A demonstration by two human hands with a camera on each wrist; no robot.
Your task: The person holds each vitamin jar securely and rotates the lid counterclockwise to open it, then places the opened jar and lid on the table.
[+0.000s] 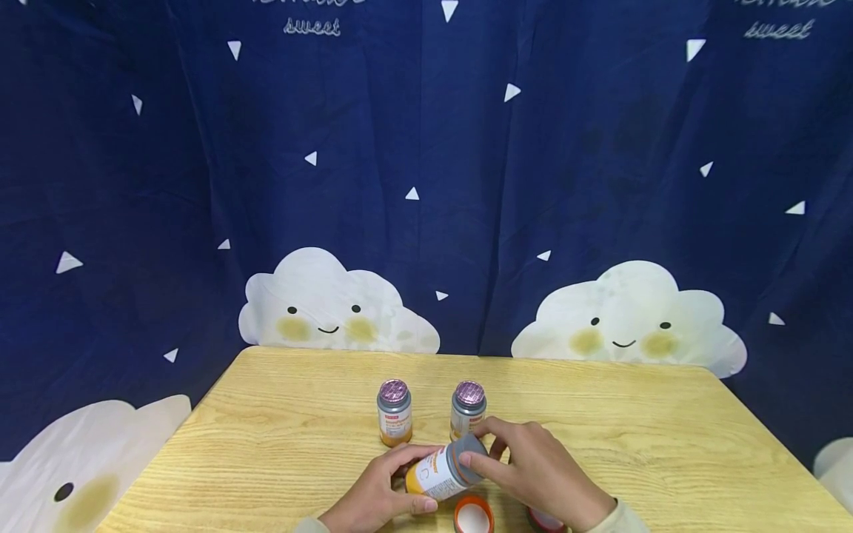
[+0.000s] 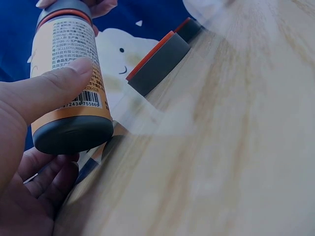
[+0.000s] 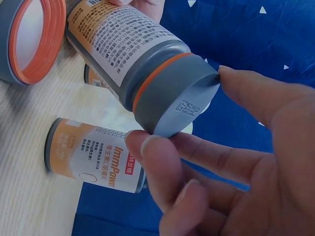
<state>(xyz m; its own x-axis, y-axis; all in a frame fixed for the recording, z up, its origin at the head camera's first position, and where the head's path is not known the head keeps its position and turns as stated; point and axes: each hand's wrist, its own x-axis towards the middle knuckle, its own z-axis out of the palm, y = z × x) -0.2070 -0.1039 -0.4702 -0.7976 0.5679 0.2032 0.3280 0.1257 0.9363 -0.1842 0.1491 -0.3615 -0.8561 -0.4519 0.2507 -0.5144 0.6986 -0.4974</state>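
Observation:
My left hand grips a supplement bottle with a white and orange label, tilted above the table. Its thumb lies across the label in the left wrist view. The fingers of my right hand pinch the grey screw cap at the bottle's upper end, around its rim. An orange ring shows between cap and bottle. Just behind, two similar bottles stand upright without caps, their pinkish foil seals showing: one on the left, the other partly behind my right hand.
On the wooden table, a loose cap with an orange inner rim lies below the held bottle. Another loose cap is partly covered by my right hand. A dark blue curtain with clouds hangs behind the table's far edge.

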